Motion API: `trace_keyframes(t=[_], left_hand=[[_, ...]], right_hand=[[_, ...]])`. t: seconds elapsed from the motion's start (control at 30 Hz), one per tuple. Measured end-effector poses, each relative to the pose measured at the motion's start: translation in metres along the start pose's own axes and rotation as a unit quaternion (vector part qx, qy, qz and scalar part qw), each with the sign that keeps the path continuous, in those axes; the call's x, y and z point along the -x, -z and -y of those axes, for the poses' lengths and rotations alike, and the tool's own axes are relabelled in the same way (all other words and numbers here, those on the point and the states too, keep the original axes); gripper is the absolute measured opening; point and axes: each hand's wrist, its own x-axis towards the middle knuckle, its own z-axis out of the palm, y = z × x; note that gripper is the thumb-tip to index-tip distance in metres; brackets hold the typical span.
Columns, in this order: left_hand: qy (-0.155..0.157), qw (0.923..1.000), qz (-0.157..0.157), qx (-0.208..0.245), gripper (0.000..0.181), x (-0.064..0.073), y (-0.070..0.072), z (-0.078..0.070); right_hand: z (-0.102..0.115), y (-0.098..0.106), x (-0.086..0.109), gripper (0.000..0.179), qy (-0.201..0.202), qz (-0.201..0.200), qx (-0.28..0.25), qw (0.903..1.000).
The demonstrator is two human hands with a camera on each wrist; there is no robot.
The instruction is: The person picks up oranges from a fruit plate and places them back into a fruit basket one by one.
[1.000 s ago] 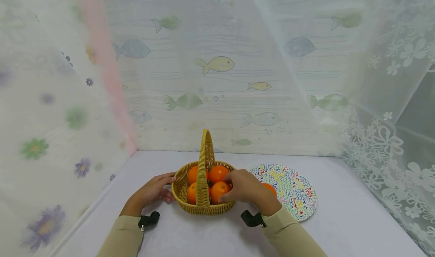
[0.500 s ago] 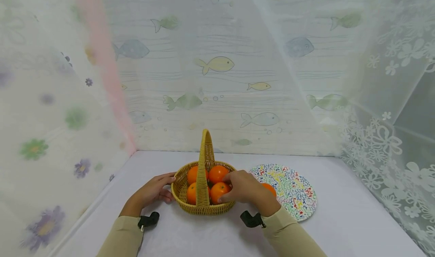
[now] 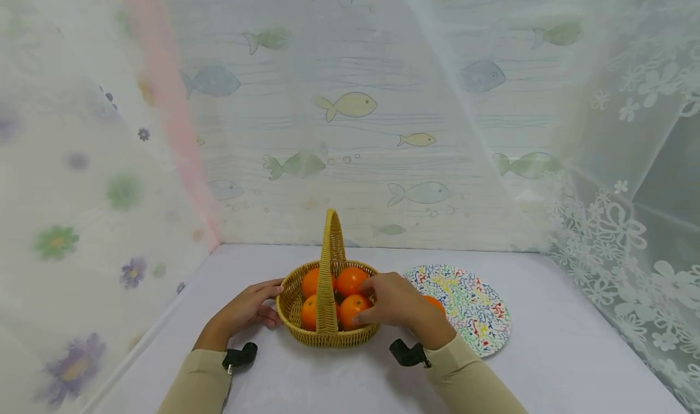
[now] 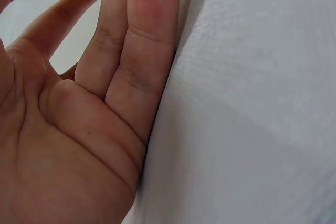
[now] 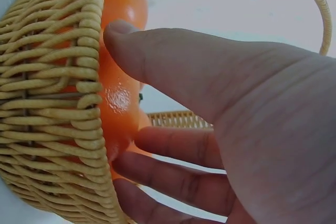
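Observation:
An oval wicker basket (image 3: 303, 338) with a tall arched handle (image 3: 326, 268) stands on the table, several oranges inside. My left hand (image 3: 243, 307) lies on its side at the left end, its extended fingers touching the basket wall. From the right, my right hand (image 3: 396, 301) reaches over the rim and grips the front right orange (image 3: 351, 309). In the right wrist view the thumb presses one side of that orange (image 5: 118, 95), with the other fingers curled round the opposite side. Behind it sits another orange (image 3: 352, 280); two more, left of the handle, are partly covered by it.
A round plate (image 3: 476, 292) with multicoloured squiggles lies right of the basket. One orange (image 3: 435, 304) shows at its left edge, mostly hidden behind the right hand. The white-covered table (image 3: 306, 383) meets fish-patterned curtains (image 3: 350, 207) at the back. Dark wrist mounts (image 3: 239, 355) sit at both cuffs.

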Motion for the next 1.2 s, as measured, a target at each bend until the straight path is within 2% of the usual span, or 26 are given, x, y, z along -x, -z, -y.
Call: trace_keyframes(t=[0.13, 0.33, 0.73, 1.03, 1.2], left_hand=[[-0.001, 1.0, 0.001, -0.003, 0.072, 0.002, 0.0, 0.002], [-0.006, 1.0, 0.004, -0.002, 0.074, 0.003, 0.001, 0.002], [-0.008, 0.9999, 0.007, 0.0, 0.075, 0.0, 0.001, 0.002], [-0.007, 1.0, 0.005, 0.002, 0.075, 0.0, 0.002, 0.002], [-0.01, 0.9999, 0.006, 0.003, 0.075, 0.001, 0.001, 0.002]], right_hand=[[-0.001, 0.004, 0.002, 0.045, 0.002, -0.002, -0.005, 1.0], [-0.007, 0.016, 0.007, 0.057, 0.004, -0.033, -0.002, 0.9994], [-0.032, 0.032, 0.028, 0.054, -0.009, -0.073, 0.031, 0.9968], [-0.052, 0.039, 0.045, 0.049, -0.019, -0.074, 0.032, 0.9965], [-0.062, 0.039, 0.051, 0.051, -0.039, -0.067, 0.024, 0.9967]])
